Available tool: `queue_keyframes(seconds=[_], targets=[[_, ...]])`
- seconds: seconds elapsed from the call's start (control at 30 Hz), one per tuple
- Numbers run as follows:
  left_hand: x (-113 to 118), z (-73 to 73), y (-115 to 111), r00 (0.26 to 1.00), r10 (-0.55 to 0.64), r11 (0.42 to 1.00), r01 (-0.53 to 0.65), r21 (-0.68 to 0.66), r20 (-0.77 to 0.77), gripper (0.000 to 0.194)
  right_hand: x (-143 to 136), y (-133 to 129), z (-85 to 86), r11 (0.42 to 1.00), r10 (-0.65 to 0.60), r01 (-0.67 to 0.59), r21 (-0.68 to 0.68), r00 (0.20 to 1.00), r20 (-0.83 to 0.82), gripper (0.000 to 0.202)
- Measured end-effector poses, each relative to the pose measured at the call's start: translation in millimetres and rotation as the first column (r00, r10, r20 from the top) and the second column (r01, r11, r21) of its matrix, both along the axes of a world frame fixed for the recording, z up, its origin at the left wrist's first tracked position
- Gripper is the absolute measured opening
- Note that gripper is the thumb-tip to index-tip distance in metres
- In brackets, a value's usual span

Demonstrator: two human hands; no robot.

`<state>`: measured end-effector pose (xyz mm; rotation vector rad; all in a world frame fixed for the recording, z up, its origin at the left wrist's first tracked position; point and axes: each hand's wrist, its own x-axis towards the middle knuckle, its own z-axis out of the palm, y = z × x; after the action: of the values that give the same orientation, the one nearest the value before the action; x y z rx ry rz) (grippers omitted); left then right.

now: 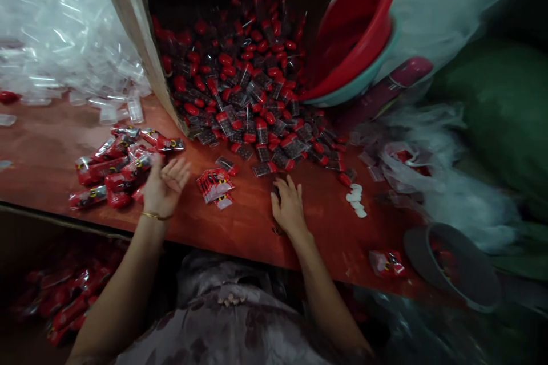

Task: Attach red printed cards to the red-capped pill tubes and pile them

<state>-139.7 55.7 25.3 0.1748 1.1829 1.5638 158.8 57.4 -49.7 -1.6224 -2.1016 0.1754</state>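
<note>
My left hand (166, 182) is palm up with its fingers apart and nothing in it, at the right edge of a pile of red wrapped packets (113, 168). Over the red tabletop, my right hand (289, 202) is palm down with bent, parted fingers, just below the clear containers with red caps (261, 131) that spill from a cardboard box (160, 68). Nothing shows in its grasp. Between the hands lies a small fanned stack of red printed cards (215, 183).
Clear plastic cups (107, 80) are heaped at the left. A red basin (363, 28) leans beside the box. White round pieces (356, 201), plastic bags (454, 182) and a grey container (454, 268) are on the right. More red packets (68, 291) lie below the table's left edge.
</note>
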Motion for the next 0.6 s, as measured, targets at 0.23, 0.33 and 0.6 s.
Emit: queue_keyframes(seconds=[0.23, 0.33, 0.6], targets=[[54.6, -34.7, -3.1, 0.078, -0.207, 0.893, 0.422, -0.156, -0.975, 0.022, -6.0, -39.6, 4.0, 0.992, 0.09, -0.083, 0.097, 0.993, -0.072, 0.032], [58.0, -43.4, -1.3, -0.111, -0.197, 0.872, 0.433, -0.226, -0.974, 0.013, -7.3, -40.4, 5.2, 0.988, 0.075, -0.063, 0.143, 0.994, -0.082, 0.027], [72.8, -28.2, -18.6, -0.047, -0.069, 0.924, 0.373, -0.081, -0.997, 0.024, -47.9, -48.4, 28.7, 0.999, 0.033, -0.021, 0.029, 0.866, -0.5, 0.024]])
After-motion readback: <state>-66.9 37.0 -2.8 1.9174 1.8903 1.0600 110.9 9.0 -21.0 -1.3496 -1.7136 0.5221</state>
